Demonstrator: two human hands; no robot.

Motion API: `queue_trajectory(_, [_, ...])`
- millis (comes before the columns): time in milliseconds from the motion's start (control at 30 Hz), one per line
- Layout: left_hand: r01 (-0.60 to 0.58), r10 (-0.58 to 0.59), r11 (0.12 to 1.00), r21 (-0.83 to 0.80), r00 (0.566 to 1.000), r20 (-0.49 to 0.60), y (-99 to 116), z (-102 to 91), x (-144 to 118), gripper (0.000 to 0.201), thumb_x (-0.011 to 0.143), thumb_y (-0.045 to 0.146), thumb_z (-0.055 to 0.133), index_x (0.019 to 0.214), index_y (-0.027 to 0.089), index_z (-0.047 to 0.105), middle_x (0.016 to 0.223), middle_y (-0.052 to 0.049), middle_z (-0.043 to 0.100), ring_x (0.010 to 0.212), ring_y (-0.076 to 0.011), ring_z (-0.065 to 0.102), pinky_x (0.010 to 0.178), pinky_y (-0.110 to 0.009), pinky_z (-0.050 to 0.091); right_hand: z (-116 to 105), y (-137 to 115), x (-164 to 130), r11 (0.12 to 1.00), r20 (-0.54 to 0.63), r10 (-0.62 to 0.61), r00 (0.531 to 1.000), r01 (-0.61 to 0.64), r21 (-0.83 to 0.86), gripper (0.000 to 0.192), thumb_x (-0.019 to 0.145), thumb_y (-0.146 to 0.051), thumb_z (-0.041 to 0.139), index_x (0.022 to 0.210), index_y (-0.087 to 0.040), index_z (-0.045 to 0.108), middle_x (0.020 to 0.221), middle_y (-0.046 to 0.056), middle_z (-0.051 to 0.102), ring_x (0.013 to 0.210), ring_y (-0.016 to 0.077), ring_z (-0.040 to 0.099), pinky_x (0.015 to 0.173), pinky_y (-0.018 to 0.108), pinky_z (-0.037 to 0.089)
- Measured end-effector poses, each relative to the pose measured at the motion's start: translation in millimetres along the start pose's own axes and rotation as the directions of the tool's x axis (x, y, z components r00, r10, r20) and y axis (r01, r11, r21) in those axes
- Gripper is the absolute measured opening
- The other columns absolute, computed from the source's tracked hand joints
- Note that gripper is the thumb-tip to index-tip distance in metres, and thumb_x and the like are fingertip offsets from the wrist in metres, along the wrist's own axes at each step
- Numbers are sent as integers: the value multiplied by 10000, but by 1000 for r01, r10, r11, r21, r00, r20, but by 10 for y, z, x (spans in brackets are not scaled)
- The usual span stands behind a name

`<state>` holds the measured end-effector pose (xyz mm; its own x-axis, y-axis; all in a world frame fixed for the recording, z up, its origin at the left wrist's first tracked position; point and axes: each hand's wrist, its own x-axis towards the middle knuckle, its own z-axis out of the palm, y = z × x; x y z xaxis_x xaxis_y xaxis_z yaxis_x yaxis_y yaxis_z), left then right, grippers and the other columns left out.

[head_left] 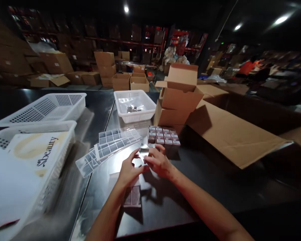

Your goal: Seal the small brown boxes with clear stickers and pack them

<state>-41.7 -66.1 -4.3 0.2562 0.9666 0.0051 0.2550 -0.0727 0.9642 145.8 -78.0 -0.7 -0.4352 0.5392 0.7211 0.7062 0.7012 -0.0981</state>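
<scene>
Hands meet at table centre: left hand (128, 171) and right hand (158, 163) pinch a small shiny packet (142, 154) between fingertips, both equally near; box block (164, 136) just beyond, sticker sheets (107, 147) fanned left, long axes slanting up-right

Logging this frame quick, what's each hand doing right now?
Left hand: grip closed on a small shiny flat piece, by its near edge.
Right hand: fingers curled on the same piece, from its right side.

table (215, 174): glossy metal | basket (134, 115): white plastic | boxes (178, 100): matt cardboard
</scene>
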Motion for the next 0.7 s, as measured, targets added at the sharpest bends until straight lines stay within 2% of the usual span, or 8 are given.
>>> queue_trajectory(67, [-32, 32, 999, -10, 999, 5, 6, 33, -34, 586, 650, 374, 760, 1180, 145, 658, 1007, -64, 718, 721, -155, 599, 607, -255, 430, -57, -159, -58, 992, -55, -94, 994, 98, 80, 386, 854, -24, 498, 1130, -285, 563, 1053, -5, 662, 1081, 157, 639, 1064, 445, 409])
queue_trajectory(133, [-52, 52, 999, -13, 998, -22, 21, 46, -62, 544, 668, 354, 753, 1170, 164, 663, 1047, -54, 704, 751, -150, 590, 591, -239, 406, -170, -265, -100, 978, -113, -37, 993, 59, 198, 468, 810, -87, 629, 1221, -276, 506, 1235, 64, 566, 1192, 214, 575, 1037, 443, 469])
queue_trajectory(233, [-68, 69, 998, 9, 997, -38, 31, 51, -87, 565, 676, 370, 773, 1207, 209, 663, 1095, -31, 685, 652, -112, 518, 540, -234, 347, -364, -311, -147, 889, -194, 316, 929, -219, 401, 514, 774, -206, 773, 1208, -288, 509, 1397, 103, 432, 1289, 273, 482, 1012, 459, 522])
queue_trajectory(333, [-81, 82, 996, 35, 996, -25, 11, 74, -94, 542, 675, 382, 792, 1186, 228, 693, 1030, -16, 698, 591, -94, 450, 544, -238, 335, -483, -283, -161, 710, -234, 556, 798, -309, 632, 202, 878, -245, 697, 1043, -281, 586, 1124, 51, 611, 1119, 210, 598, 966, 399, 550])
queue_trajectory(400, [-82, 83, 996, 46, 996, -18, -9, 101, -100, 538, 659, 366, 804, 1171, 228, 709, 1002, -13, 708, 568, -89, 422, 545, -239, 338, -517, -267, -146, 554, -127, 680, 722, -393, 734, 127, 884, -325, 701, 932, -240, 619, 916, 29, 656, 939, 181, 659, 871, 334, 572])
queue_trajectory(467, [-96, 96, 994, 62, 995, -5, -28, 130, -112, 518, 661, 346, 797, 1160, 231, 719, 1007, -13, 717, 555, -87, 409, 542, -240, 346, -529, -264, -121, 347, 79, 778, 624, -531, 773, 248, 816, -408, 765, 855, -204, 630, 837, 27, 671, 805, 163, 665, 769, 293, 573])
queue_trajectory(567, [-136, 135, 984, 113, 991, 21, -57, 166, -135, 469, 701, 290, 755, 1167, 250, 717, 1035, -9, 730, 565, -94, 441, 563, -244, 383, -521, -275, -88, 63, 355, 793, 494, -647, 760, 363, 703, -446, 840, 834, -186, 623, 785, 11, 677, 715, 140, 651, 707, 268, 552])
queue_trajectory(700, [-159, 159, 974, 163, 987, 18, -85, 197, -154, 424, 736, 274, 738, 1159, 264, 717, 1057, -3, 741, 633, -123, 540, 615, -255, 439, -485, -301, -71, -100, 479, 781, 401, -676, 730, 480, 634, -408, 871, 968, -195, 600, 713, -31, 660, 664, 122, 644, 683, 251, 535])
